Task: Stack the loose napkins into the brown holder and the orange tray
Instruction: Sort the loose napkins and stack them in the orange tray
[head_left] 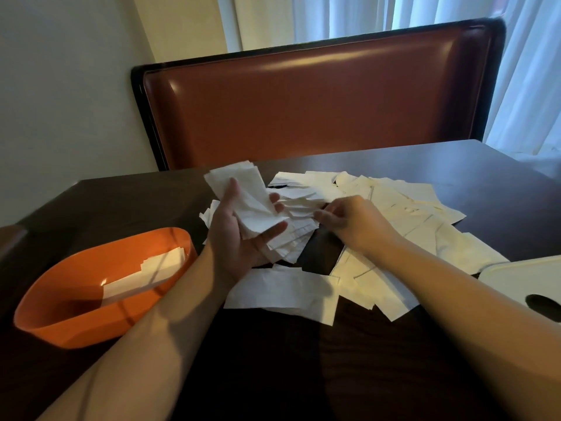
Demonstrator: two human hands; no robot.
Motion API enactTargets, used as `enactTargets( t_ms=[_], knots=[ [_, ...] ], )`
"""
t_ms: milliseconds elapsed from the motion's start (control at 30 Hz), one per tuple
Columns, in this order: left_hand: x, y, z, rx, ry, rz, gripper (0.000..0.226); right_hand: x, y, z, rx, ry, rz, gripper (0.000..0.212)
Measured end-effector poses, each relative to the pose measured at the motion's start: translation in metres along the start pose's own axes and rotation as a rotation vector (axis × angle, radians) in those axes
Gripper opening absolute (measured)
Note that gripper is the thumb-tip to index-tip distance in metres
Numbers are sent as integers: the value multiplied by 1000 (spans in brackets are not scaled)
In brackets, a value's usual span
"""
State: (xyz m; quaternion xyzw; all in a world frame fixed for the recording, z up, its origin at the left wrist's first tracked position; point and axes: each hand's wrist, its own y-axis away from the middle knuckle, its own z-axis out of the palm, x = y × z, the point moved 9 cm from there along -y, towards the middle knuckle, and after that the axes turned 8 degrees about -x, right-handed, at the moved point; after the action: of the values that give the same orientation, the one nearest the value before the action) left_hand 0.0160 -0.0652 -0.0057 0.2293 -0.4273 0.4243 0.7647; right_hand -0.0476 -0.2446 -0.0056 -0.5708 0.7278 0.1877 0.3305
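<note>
Loose white napkins (403, 208) lie scattered over the middle and right of the dark table (127, 199). My left hand (239, 238) is palm up and holds a small stack of napkins (243, 196), thumb on top and fingers curled under it. To its right, my right hand (352, 223) reaches into the pile and pinches the edge of a napkin (303, 212) with its fingertips. The orange tray (60, 299) stands at the left with several napkins (145, 275) inside. The brown holder is not in view.
A white lid with a dark oval slot (528, 284) sits at the right edge. A red-brown booth seat back (318, 101) rises behind the table, with pale curtains (394, 13) beyond. Bare tabletop shows in the foreground.
</note>
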Motion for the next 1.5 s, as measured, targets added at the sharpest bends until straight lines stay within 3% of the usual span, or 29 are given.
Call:
enactTargets(
  t_ms=[100, 267, 400, 467, 633, 733, 800, 867, 967, 1200, 1267, 1400, 1500],
  knots=[
    [9, -1, -12, 144, -114, 124, 38, 4, -6, 13, -16, 76, 42, 39],
    [14, -3, -39, 355, -177, 218, 51, 3, -7, 17, -3, 39, 42, 33],
    [-14, -7, -32, 247, -47, -63, 39, -6, -4, 0, 122, 47, -41, 29],
    [-24, -7, -19, 123, -26, -147, 44, -4, -5, -8, 171, 45, -62, 28],
    [-40, 5, 16, -131, 41, -314, 47, -7, -9, -3, 155, 58, -154, 34],
    [-31, 3, 18, -167, 11, -202, 46, -12, -11, 11, 27, -35, -185, 47],
    [-24, 3, 13, -116, 37, -134, 46, -9, -13, 22, -42, 60, -144, 53],
    [-25, 3, 11, -75, 106, -171, 49, -6, -16, 24, -30, 88, -115, 44],
    [-28, 3, 10, -52, 179, -217, 55, -8, -14, 18, 14, -93, -131, 19],
    [-21, 2, 8, -23, 164, -133, 52, -16, -2, -2, 35, -57, -146, 15],
    [-21, 2, 6, -24, 162, -124, 53, -18, 0, -3, 6, 16, -137, 32],
    [-19, 2, 4, -17, 169, -120, 56, -15, 8, 15, -256, 152, -105, 82],
    [-19, 1, 2, -4, 165, -113, 54, -13, 9, 17, -289, 294, -95, 82]
  ],
)
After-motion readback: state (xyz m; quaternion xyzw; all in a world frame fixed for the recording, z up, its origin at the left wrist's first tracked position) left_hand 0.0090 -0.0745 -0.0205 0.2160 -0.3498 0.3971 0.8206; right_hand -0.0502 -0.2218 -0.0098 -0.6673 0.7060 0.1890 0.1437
